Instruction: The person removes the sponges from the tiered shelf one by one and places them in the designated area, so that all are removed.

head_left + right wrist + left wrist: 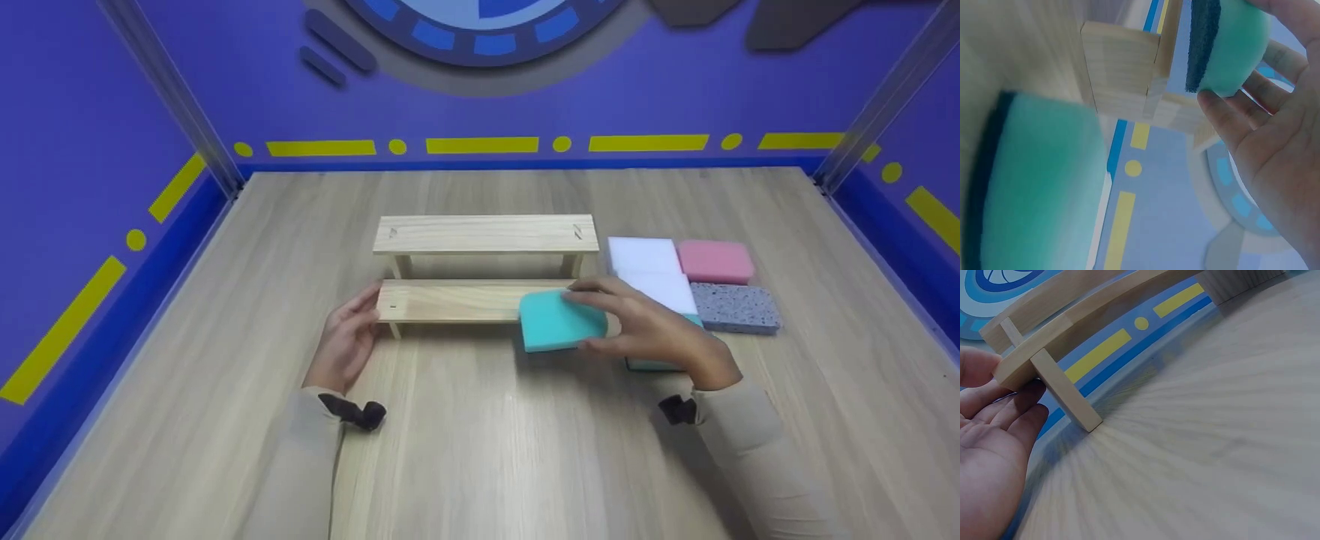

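Note:
My left hand (pixel 347 341) holds the left end of a low wooden shelf (pixel 450 301) on legs; in the left wrist view, the thumb is at the top and the fingers (pixel 1019 408) reach beneath the board. My right hand (pixel 652 326) grips a turquoise sponge (pixel 559 321) between thumb and fingers, over the shelf's right end in the head view. A dark scouring layer backs this sponge (pixel 1241 45) in the right wrist view. Behind stands a similar wooden shelf (pixel 480 234). Another turquoise sponge (pixel 1044 185) lies below the right hand, mostly hidden in the head view.
Right of the shelves lie two white sponges (pixel 641 256), a pink sponge (pixel 716 261) and a grey speckled sponge (pixel 735 307), close together. Blue panels (pixel 750 90) with yellow markings enclose the wooden table (pixel 480 450) at the back and sides.

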{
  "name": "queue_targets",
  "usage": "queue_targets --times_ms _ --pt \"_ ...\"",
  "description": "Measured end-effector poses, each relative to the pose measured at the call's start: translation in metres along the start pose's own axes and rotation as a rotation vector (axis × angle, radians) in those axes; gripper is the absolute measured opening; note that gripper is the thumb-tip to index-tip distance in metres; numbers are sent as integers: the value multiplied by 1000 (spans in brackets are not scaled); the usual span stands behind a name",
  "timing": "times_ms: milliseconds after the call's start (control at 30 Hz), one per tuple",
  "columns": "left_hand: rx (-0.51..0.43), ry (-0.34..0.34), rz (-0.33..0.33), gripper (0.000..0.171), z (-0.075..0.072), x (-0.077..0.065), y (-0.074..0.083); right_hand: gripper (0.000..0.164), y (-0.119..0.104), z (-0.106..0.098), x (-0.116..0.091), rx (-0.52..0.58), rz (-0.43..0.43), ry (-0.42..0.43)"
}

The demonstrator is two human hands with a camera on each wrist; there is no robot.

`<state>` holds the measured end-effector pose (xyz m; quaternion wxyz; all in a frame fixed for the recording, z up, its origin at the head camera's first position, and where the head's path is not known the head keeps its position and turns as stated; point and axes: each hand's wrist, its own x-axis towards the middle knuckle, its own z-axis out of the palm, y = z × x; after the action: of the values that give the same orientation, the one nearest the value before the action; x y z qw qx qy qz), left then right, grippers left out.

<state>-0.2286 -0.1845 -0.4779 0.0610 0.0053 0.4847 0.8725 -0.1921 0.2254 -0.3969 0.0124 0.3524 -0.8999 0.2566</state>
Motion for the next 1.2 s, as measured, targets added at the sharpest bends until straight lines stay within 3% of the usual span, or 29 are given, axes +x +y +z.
queue_targets --times_ms 900,1200 --pt "8 6 -4 61 1 0 1 65 28 -33 -44 19 171 18" --pt "2 5 -3 59 0 -1 1 62 37 -43 -59 -13 163 55"
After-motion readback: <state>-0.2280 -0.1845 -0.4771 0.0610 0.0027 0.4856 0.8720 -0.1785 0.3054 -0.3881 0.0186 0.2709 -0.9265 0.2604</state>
